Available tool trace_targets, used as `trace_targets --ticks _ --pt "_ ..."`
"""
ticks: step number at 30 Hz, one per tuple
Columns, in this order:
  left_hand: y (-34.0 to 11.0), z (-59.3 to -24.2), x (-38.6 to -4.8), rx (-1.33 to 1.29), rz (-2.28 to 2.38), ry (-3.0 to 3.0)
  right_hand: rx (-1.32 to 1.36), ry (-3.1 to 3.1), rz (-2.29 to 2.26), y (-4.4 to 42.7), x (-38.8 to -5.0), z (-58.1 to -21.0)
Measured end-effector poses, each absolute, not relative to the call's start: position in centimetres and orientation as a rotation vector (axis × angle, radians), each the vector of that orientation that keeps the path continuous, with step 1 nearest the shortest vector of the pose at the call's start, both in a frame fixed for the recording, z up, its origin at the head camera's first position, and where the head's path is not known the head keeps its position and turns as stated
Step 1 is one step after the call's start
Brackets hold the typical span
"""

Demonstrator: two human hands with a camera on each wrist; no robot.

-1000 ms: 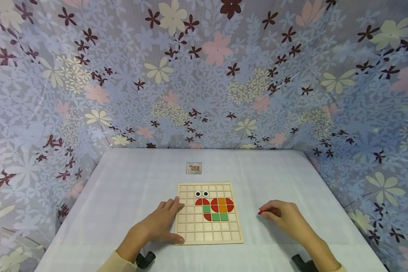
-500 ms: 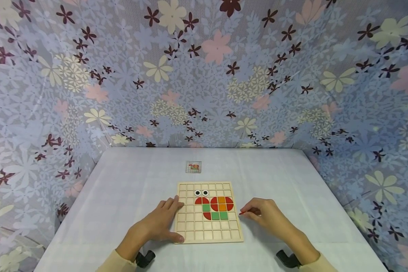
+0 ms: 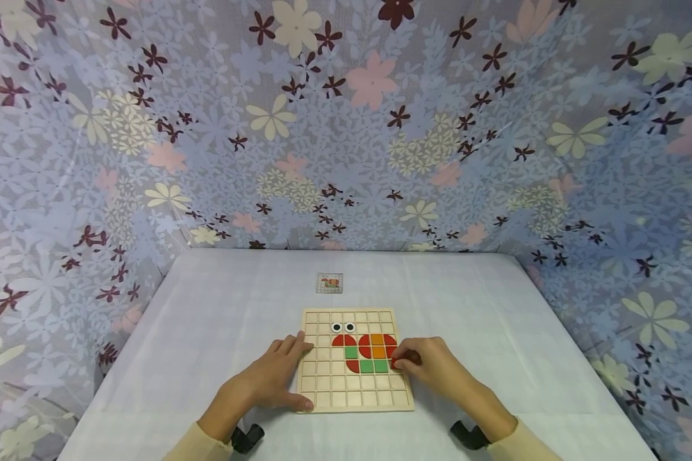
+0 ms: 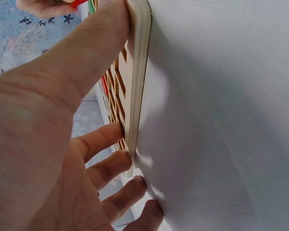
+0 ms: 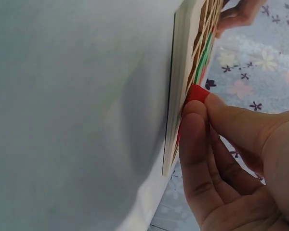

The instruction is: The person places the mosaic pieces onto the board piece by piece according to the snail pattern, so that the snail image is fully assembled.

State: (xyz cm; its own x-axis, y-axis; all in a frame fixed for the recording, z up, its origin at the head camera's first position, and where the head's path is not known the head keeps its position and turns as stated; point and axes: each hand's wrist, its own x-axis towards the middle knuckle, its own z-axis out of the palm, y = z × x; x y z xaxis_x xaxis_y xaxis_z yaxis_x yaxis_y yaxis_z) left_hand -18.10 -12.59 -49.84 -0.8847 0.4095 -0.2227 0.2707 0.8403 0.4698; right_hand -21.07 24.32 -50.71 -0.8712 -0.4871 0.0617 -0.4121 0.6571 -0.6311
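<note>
A wooden grid board [image 3: 353,400] lies on the table, with red, green and orange pieces and two round eye pieces [image 3: 343,328] set in its squares. My left hand [image 3: 268,381] rests along the board's left edge, fingers spread, the thumb on the near left corner. In the left wrist view the fingertips touch the board's side and the cloth. At the right edge, my right hand [image 3: 438,368] pinches a small red tile [image 5: 198,93] between thumb and fingers. The tile is tilted over the square to the right of the green tiles [image 3: 373,365]; its full shape is hidden by the fingers.
Beyond the board lies a small card [image 3: 329,283] printed with a similar coloured pattern on a grid. White cloth covers the table [image 3: 230,288], and flowered fabric [image 3: 346,160] hangs behind and at both sides. Dark camera mounts sit at both wrists.
My right hand has moved left from beside the board to its right edge, carrying the red tile over the grid. The left hand has stayed in place on the board.
</note>
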Motion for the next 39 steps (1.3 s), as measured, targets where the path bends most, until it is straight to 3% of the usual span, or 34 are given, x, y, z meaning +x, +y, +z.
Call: trace_targets --ticks 39 --pt "-12.37 -49.88 -18.01 0.512 0.604 2.707 -0.636 2.856 -0.977 23.4 -20.58 -50.92"
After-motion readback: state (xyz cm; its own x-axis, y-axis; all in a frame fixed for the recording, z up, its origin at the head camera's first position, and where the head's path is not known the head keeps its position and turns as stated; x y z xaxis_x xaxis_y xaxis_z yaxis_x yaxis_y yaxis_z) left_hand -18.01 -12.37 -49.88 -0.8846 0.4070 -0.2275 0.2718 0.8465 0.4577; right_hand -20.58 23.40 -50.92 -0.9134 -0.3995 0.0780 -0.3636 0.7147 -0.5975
